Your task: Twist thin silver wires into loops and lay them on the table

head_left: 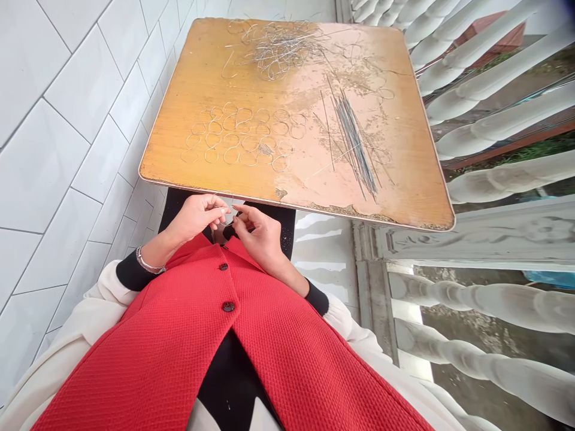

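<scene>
My left hand and my right hand meet just in front of the table's near edge, above my lap. Both have finger and thumb pinched on one thin wire, which looks bent into a curve; its lower part is partly hidden by my fingers. On the table beyond lie several rows of thin wire rings. To their right is a bundle of straight grey wires, lying at a slant. A tangled heap of wire sits at the far edge.
The worn wooden table has rounded corners and a chipped near edge. A white tiled wall runs along the left. White balusters stand close on the right. Loose wire pieces lie on the table's right part.
</scene>
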The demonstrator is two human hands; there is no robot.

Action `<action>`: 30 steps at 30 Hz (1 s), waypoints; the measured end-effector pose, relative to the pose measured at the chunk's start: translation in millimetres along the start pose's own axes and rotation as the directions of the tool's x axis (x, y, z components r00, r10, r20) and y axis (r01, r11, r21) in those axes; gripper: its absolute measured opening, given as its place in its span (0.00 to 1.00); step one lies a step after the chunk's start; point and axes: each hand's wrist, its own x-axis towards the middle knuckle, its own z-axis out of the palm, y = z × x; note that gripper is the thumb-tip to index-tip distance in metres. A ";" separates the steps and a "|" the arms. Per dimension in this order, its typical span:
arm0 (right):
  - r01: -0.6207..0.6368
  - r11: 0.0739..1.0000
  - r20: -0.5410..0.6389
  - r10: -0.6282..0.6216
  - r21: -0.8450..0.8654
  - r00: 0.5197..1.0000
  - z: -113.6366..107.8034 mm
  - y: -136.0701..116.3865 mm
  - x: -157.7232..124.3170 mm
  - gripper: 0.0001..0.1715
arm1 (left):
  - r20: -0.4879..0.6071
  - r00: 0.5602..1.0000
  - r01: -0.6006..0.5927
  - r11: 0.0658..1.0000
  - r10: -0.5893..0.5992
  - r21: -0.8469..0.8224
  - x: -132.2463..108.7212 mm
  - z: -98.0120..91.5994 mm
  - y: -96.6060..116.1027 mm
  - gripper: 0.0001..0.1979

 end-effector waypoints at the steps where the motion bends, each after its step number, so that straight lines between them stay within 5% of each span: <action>1: 0.011 1.000 -0.008 -0.011 -0.013 1.000 0.2 -0.2 0.1 0.16 | 0.008 1.000 -0.006 1.000 0.006 -0.002 0.1 0.1 -0.3 0.04; 16: 0.142 0.985 0.029 -0.140 -0.096 0.990 -4.2 1.4 -1.4 0.18 | 0.006 1.000 0.012 0.999 -0.012 0.036 5.6 -1.4 -3.3 0.06; 23: -0.053 0.989 0.104 0.039 0.138 0.994 -7.8 4.6 -5.4 0.22 | 0.028 1.000 0.011 0.994 -0.014 0.106 7.0 -10.1 8.9 0.05; 30: -0.282 0.908 0.219 0.221 0.310 0.950 -6.8 -5.3 1.1 0.20 | 0.171 0.983 0.054 0.994 -0.070 0.096 15.0 -13.8 10.6 0.03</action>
